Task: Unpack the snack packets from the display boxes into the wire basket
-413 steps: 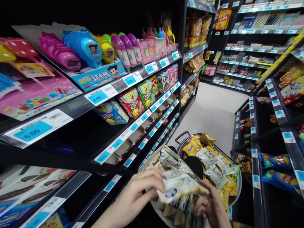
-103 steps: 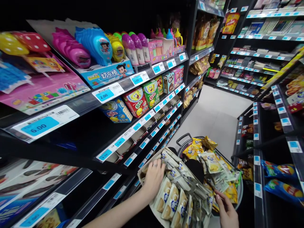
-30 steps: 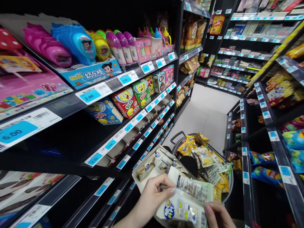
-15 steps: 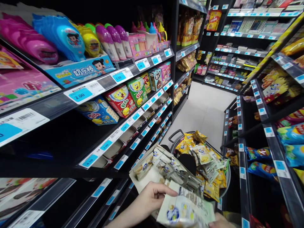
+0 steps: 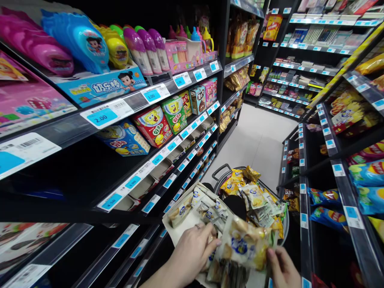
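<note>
Head camera looks down a narrow shop aisle: black shelving with blue price tags on both sides, toy candy and biscuit boxes at left, crisp bags at right, pale floor ahead. Low down, a round basket is heaped with yellow snack packets, beside an open cardboard display box of packets. Both hands grasp one bundle of snack packets just above that box: left hand pinching its left edge, right hand its right corner. Half a second ago the bundle showed its printed back; now it shows its front.
</note>
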The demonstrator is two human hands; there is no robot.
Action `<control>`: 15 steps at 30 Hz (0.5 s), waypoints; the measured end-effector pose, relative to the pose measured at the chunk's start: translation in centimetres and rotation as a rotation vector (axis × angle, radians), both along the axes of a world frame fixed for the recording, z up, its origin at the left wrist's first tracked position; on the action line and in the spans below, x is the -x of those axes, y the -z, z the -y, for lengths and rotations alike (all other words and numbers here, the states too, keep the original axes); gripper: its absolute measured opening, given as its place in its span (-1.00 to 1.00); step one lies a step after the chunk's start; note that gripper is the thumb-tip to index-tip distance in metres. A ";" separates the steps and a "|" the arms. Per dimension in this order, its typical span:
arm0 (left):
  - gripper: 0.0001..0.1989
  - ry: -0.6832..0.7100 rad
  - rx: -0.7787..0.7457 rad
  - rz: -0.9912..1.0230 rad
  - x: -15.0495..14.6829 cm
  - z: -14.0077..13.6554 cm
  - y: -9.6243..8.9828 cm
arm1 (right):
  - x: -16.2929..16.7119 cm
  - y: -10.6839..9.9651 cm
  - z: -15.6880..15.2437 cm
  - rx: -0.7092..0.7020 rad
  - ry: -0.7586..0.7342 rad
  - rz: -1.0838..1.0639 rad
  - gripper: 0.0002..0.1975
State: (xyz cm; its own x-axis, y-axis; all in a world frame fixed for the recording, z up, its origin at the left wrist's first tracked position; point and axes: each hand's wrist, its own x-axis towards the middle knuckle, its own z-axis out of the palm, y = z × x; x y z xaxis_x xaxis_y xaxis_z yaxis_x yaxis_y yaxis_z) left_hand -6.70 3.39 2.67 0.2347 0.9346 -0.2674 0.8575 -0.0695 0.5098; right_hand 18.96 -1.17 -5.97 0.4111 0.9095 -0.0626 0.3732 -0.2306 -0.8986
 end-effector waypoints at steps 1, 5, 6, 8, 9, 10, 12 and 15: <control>-0.80 0.005 -0.105 -0.122 0.4 -0.2 0.4 | -1.3 0.6 -1.8 0.025 -0.008 0.060 -0.46; -0.55 -0.034 -0.424 -0.558 2.6 -0.9 3.2 | -5.0 3.4 -13.0 0.058 -0.065 0.187 -0.48; -0.49 -0.025 -0.463 -0.625 3.1 -0.9 4.2 | -5.1 4.2 -16.4 0.078 -0.109 0.218 -0.57; -0.42 -0.005 -0.518 -0.711 3.8 -0.9 6.2 | -4.1 5.6 -22.4 0.139 -0.200 0.278 -0.71; -0.41 -0.005 -0.536 -0.737 4.0 -0.8 7.3 | -3.2 6.2 -24.9 0.175 -0.244 0.305 -0.75; -0.41 -0.021 -0.546 -0.756 4.1 -0.8 8.4 | -2.1 6.7 -27.0 0.207 -0.282 0.332 -0.78; -0.44 -0.074 -0.584 -0.759 4.1 -0.8 10.4 | 0.0 7.7 -29.7 0.258 -0.345 0.378 -0.82; -0.49 -0.131 -0.590 -0.770 3.7 -0.8 12.3 | 2.5 8.9 -31.2 0.293 -0.392 0.429 -0.83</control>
State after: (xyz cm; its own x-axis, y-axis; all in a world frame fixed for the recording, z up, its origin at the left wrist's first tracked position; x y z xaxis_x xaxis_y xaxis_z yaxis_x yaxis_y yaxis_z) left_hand -10.43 4.19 -9.61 0.0762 0.9737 0.2148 0.9603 -0.0137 -0.2785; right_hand 16.48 30.07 -14.84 0.0960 0.9673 -0.2349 0.7910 -0.2174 -0.5719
